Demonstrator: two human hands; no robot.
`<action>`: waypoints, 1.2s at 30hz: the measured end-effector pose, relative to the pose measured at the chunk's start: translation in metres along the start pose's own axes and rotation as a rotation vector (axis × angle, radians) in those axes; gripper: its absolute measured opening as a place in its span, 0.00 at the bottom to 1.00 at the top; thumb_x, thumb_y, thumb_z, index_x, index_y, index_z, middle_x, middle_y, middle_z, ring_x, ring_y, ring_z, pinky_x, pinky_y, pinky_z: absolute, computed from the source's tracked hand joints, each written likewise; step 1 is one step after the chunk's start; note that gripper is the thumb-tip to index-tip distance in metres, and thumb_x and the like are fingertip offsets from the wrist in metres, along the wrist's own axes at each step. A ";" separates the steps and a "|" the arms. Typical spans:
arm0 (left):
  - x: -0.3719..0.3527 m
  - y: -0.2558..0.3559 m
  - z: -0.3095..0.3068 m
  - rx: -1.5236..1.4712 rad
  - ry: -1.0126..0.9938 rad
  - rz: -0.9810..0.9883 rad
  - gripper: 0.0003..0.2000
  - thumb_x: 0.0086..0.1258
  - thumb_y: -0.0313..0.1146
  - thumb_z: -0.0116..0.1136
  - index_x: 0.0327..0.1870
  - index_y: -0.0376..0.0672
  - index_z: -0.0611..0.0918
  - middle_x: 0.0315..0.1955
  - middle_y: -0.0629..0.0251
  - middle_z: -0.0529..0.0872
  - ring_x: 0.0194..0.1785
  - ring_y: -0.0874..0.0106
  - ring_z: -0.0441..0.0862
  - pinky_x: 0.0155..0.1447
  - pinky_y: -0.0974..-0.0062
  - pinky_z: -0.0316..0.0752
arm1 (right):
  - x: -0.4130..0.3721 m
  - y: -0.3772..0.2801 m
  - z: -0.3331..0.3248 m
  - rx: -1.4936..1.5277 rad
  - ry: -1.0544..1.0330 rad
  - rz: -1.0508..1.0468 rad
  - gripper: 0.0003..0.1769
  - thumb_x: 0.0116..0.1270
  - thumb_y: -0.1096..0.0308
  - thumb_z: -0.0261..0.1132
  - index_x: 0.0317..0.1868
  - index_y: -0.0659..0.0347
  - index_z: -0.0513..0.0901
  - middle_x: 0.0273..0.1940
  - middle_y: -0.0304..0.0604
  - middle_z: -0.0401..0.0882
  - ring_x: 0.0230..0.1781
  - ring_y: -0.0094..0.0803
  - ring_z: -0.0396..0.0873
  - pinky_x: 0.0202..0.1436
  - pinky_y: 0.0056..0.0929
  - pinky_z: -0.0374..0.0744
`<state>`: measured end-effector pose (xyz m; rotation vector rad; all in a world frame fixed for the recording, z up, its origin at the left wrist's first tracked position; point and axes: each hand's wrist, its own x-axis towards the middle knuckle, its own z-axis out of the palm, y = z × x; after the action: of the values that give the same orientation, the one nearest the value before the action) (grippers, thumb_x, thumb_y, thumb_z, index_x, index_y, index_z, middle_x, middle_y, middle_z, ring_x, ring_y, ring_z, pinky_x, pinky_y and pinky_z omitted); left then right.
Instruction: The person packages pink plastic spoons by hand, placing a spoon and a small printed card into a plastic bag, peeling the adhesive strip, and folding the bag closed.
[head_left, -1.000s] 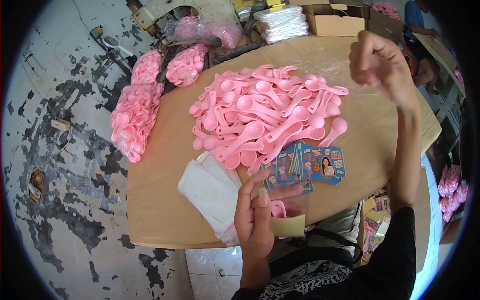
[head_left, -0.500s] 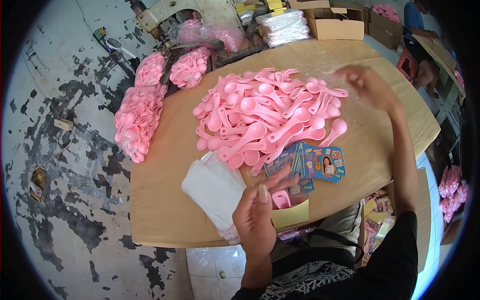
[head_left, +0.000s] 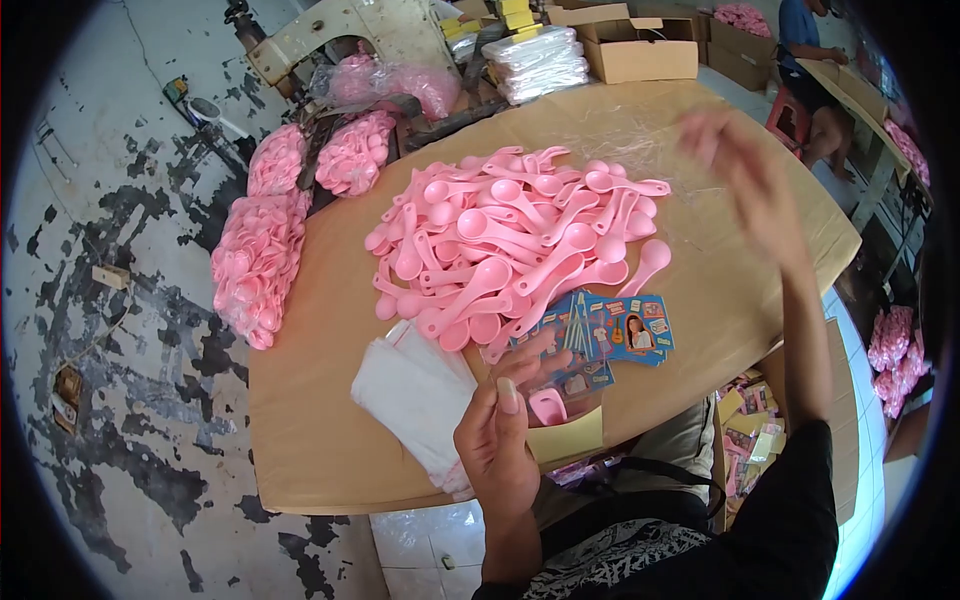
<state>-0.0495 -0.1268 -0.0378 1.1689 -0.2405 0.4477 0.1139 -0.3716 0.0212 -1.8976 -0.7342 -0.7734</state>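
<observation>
My left hand (head_left: 500,425) is closed at the table's near edge, thumb up, pinching a clear plastic bag (head_left: 585,400). A pink spoon's handle end (head_left: 547,406) and a pale yellow strip (head_left: 568,436) show through or beside the plastic. My right hand (head_left: 745,175), smeared by motion, is raised over the right side of the table, to the right of a large heap of pink measuring spoons (head_left: 520,235). Between the heap and my left hand lie blue printed cards (head_left: 640,330) in a fanned stack. A stack of white plastic bags (head_left: 415,395) lies to the left.
Bagged pink spoons (head_left: 258,265) hang or rest at the table's left edge. Behind stand a machine (head_left: 345,30), stacked clear packs (head_left: 540,65) and a cardboard box (head_left: 645,60). An open carton (head_left: 840,430) of packed items sits at right; a person (head_left: 810,50) sits beyond.
The view has shifted slightly, so the table and heap sit a little further left. My right hand stays raised on the right, now more blurred; my left hand keeps its hold.
</observation>
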 end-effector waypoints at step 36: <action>-0.003 -0.037 0.001 0.004 0.162 -0.165 0.15 0.77 0.32 0.50 0.57 0.32 0.78 0.49 0.62 0.83 0.50 0.79 0.77 0.57 0.80 0.71 | -0.050 -0.050 0.063 0.595 -0.778 0.082 0.12 0.63 0.74 0.69 0.48 0.63 0.84 0.35 0.39 0.85 0.33 0.20 0.81 0.36 0.22 0.78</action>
<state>-0.0352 -0.1401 -0.0687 1.1399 -0.0030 0.3951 0.0580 -0.3033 -0.0143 -1.6176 -1.1844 0.2736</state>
